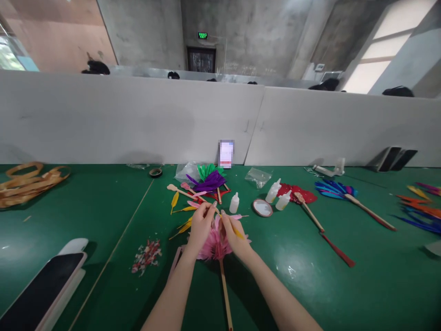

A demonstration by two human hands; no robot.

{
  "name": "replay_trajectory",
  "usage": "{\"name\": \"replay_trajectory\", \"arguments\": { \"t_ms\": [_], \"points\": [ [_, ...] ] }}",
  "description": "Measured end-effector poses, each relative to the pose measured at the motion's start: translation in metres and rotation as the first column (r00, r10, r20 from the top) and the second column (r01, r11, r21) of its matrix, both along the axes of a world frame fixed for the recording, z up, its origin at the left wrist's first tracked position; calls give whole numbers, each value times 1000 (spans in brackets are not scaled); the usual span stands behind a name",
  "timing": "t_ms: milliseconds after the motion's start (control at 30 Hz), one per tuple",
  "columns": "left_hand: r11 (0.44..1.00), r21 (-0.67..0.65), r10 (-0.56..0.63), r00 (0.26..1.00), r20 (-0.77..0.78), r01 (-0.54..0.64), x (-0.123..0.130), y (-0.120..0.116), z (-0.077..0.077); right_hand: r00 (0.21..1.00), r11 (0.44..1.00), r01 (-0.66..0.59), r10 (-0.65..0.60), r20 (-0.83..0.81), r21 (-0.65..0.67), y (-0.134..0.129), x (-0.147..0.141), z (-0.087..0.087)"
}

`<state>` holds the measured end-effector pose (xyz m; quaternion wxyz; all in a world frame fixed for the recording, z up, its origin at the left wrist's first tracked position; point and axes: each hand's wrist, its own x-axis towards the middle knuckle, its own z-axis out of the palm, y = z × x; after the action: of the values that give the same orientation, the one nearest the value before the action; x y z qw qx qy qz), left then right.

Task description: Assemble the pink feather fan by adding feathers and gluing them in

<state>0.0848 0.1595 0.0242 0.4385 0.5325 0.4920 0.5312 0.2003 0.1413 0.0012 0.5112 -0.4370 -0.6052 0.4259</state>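
Observation:
Above a pink feather fan (215, 246), my two hands meet with their fingertips close together. A yellow feather (238, 233) is pinched in my right hand (236, 234), its vane slanting down across the fingers. My left hand (201, 227) is closed in a pinch beside the feather's upper end; what lies between its fingertips is too small to make out. The fan's wooden handle (225, 294) points toward me below my hands. Loose yellow feathers (174, 201) lie to the left of the hands, and purple feathers (208, 182) lie beyond them.
A small white bottle (234, 203) and a round dish of white stuff (262, 208) stand right of my hands. Farther right lie a red fan (303, 195) and a blue fan (336, 189). Scraps (147, 256) and a dark-screened device (44, 289) are at left. A white partition (138, 119) closes the back.

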Motion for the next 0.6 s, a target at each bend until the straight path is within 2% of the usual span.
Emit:
{"name": "replay_trajectory", "arguments": {
  "t_ms": [100, 200, 333, 433, 500, 600],
  "points": [
    [1000, 10, 7, 999, -34, -7, -2, 1, 0, 1000, 999, 26, -26, 17, 22, -5, -3, -3],
    [999, 39, 30, 995, -93, -26, -3, -1, 3, 999, 999, 36, -36, -1, 12, -6, -2, 1],
    [980, 191, 104, 949, -297, -48, -4, -6, 8, 996, 997, 78, -79, -45, -20, -4, 3, 9],
    [957, 287, 152, 902, -405, -32, -5, -9, 11, 994, 996, 30, -38, -103, -79, -2, 6, 13],
    [958, 286, 150, 906, -395, -34, -4, -10, 12, 990, 992, -24, 6, -143, -121, -2, 8, 15],
    [981, 192, 83, 955, -285, -28, -1, -11, 13, 974, 982, -105, 69, -218, -158, -1, 11, 17]
  ]
}}
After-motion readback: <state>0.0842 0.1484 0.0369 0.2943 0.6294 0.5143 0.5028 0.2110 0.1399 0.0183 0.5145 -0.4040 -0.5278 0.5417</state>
